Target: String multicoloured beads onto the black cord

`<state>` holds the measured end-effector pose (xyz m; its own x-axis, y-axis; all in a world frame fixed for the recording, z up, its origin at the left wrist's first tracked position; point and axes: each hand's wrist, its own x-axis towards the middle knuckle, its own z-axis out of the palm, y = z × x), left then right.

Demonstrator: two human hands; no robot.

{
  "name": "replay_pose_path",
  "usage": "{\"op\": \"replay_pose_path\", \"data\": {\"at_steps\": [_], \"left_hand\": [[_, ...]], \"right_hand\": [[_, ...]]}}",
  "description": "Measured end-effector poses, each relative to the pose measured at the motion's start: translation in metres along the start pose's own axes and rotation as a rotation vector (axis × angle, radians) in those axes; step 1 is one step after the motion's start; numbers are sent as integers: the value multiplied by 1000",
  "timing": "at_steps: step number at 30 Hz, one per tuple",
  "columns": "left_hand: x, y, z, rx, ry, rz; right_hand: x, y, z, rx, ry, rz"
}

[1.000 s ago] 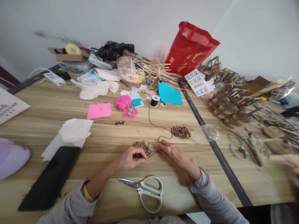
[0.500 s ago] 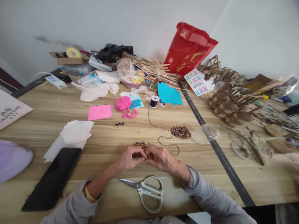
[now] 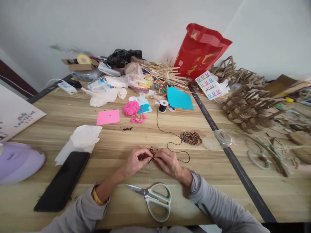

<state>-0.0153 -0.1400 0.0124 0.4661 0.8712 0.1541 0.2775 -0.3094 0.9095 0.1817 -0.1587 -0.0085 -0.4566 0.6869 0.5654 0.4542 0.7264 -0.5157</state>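
since a second ago the right hand (image 3: 170, 163) has come across to meet the left hand (image 3: 135, 160), closing the gap that had a taut stretch of black cord (image 3: 169, 132) between them; the cord's slack now lies in a loose loop just beside the right hand.

the likeliest trouble, as i judge it, is losing something small: a pinch that loosens could let a bead drop back into the bead pile (image 3: 151, 150) or roll off over the table (image 3: 116, 145). a soft or frayed tip on the cord might also bend aside rather than go through a hole, and a knuckle brushing the pile could scatter it. the loose loop could snag or tangle if the cord is pulled quickly from the spool (image 3: 163, 106).

both hands are nearly closed at the fingertips, which meet right at the pile's near edge. the left thumb and forefinger curve into a ring, tips together, but whether they grip bead or cord is too small to tell. the right hand's fingers are bent in a pinch; the cord runs in under that hand and seems to be held there.
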Motion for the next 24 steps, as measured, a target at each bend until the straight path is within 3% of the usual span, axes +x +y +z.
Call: {"op": "replay_pose_path", "data": {"at_steps": [4, 13, 24], "left_hand": [[0, 5, -2, -14, 18, -56], [-1, 1, 0, 132, -22, 8], [1, 4, -2, 110, -3, 36]], "right_hand": [[-1, 0, 0, -40, 8, -17], [1, -2, 0, -74, 4, -74], [7, -5, -7, -69, 6, -28]]}}
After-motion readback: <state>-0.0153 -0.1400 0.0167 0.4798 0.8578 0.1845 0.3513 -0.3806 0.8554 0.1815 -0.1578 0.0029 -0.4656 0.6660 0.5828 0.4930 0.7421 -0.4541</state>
